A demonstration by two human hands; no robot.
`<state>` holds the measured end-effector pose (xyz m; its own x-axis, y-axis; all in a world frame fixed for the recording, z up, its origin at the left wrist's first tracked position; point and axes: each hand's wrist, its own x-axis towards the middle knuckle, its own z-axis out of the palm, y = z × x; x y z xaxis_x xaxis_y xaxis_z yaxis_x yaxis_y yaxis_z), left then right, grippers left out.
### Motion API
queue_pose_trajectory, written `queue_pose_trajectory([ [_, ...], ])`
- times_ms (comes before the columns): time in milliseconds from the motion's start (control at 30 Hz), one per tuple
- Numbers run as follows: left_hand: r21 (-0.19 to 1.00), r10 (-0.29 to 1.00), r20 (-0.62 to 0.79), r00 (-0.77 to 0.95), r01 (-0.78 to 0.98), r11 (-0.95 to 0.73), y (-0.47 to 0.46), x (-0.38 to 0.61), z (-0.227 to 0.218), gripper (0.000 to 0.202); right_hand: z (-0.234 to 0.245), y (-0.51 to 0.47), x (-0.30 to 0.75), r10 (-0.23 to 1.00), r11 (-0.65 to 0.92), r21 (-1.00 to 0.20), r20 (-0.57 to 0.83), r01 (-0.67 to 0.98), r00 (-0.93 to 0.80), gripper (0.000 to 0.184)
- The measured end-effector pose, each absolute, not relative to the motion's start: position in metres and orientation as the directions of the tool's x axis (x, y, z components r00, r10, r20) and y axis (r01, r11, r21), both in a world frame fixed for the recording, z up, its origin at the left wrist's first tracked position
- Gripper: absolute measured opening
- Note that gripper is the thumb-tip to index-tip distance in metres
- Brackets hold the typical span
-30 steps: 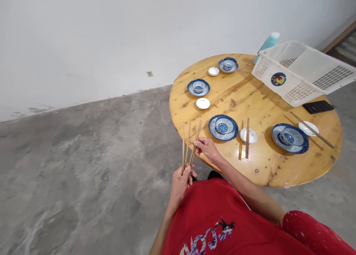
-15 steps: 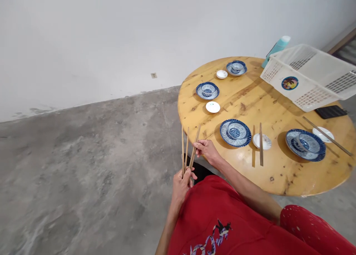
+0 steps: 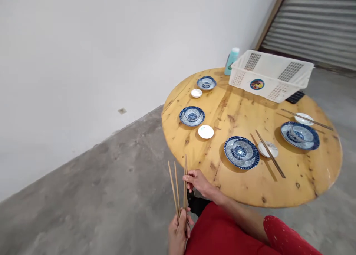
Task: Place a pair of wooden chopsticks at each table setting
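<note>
Wooden chopsticks (image 3: 174, 186) fan upward from my left hand (image 3: 179, 229), which is closed around their lower ends. My right hand (image 3: 198, 182) pinches a pair of these chopsticks higher up, with their lower ends still in my left hand. Both hands are beside the near left edge of the round wooden table (image 3: 217, 151). Closest on the table is a blue-patterned plate with a bowl (image 3: 241, 151) on it. To its right, a pair of chopsticks (image 3: 270, 154) rests across a small white dish (image 3: 268, 149).
More blue plates with bowls (image 3: 191, 115) and small white dishes (image 3: 205, 131) stand around the table. Another pair of chopsticks (image 3: 306, 119) lies over a dish at the right. A white plastic basket (image 3: 269, 77), a turquoise bottle (image 3: 231, 62) and a black flat object (image 3: 295, 97) sit at the back.
The view has turned right, bringing a corrugated shutter into sight. Both hands appear lower in the picture. My right hand still grips the pair of chopsticks beside the others.
</note>
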<state>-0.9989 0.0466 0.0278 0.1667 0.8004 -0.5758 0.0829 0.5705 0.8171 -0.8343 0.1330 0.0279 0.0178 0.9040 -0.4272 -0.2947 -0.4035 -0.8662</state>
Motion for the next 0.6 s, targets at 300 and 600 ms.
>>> queue_pose_trajectory([
  [300, 0.838, 0.753, -0.545, 0.368, 0.213, 0.503, 0.128, -1.016, 0.069, 0.070, 0.067, 0.185, -0.820, 0.901, -0.239, -0.907, -0.341, -0.348, 0.269, 0.033],
  [600, 0.911, 0.793, -0.188, 0.579, 0.404, -0.079, 0.214, -1.030, 0.066, 0.052, 0.082, 0.212, -0.845, 0.723, -0.170, -0.944, -0.314, -0.282, 0.615, 0.025],
])
